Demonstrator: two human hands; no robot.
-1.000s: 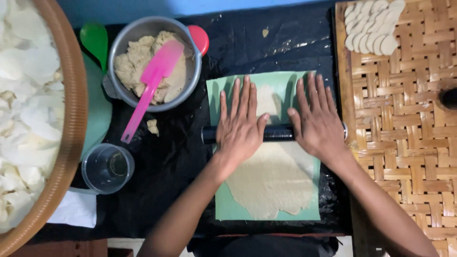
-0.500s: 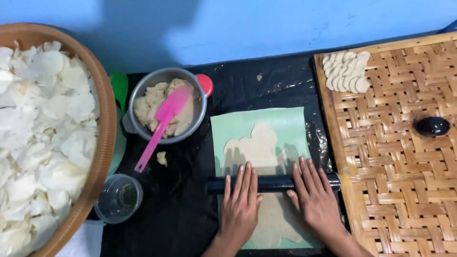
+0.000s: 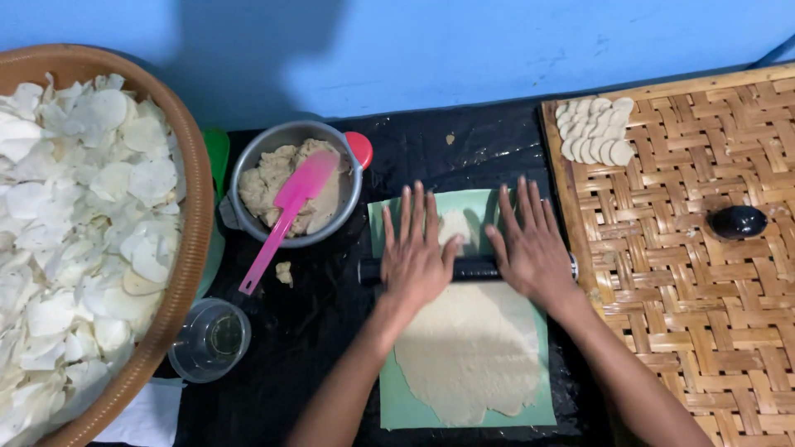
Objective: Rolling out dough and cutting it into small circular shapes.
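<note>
Change: rolling pin has moved back up the dough sheet, toward frame centre.
Hands: left hand and right hand flat, fingers spread, pressing on the pin.

You get even, fairly bright light from above and behind you: your own head throws a broad soft shadow on the blue wall beyond your hands. The black plastic sheet just past your fingertips shows small glints. Focus is sharp around the hands, with slight blur at your wrists.
</note>
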